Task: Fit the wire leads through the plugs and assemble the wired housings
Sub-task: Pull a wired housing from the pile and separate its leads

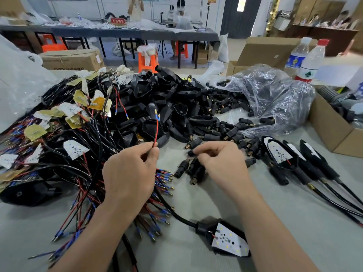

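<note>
Now my left hand (129,169) pinches the wire leads (156,130) upright — tips pointing away — while my right hand (220,160), just beside it, curls its fingers round a plug (191,153) on the counter (196,209).

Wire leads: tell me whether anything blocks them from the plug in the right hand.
Nothing visible does. The left hand pinches the wire leads, the right hand grips a plug, and only table surface shows between them.
</note>
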The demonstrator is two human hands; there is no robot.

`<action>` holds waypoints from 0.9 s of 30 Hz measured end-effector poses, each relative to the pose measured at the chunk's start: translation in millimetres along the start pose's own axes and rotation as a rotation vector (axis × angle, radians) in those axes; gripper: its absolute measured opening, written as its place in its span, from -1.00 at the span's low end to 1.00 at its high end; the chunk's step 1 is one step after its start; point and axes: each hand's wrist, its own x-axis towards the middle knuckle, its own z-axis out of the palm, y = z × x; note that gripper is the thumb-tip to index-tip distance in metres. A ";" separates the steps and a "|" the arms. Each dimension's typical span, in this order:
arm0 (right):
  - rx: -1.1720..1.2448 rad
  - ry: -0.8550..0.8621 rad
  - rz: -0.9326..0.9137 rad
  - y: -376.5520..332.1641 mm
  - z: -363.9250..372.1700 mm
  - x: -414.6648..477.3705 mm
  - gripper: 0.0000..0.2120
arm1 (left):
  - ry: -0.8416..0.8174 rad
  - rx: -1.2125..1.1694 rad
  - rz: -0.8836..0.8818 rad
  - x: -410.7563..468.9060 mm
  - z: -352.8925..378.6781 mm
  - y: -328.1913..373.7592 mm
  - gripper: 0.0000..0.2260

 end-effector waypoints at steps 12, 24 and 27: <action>-0.215 -0.052 -0.081 -2.3 12.2 -7.7 -0.75 | -0.077 0.005 0.081 -0.4 1.4 -1.7 -0.80; 1.019 0.086 0.455 -10.0 -4.0 1.8 -0.65 | -0.069 -0.023 0.138 -4.3 6.5 0.6 -0.74; 1.040 -0.014 0.486 -9.2 -5.5 3.4 -0.82 | -0.066 -0.019 0.170 -4.7 6.0 1.4 -0.68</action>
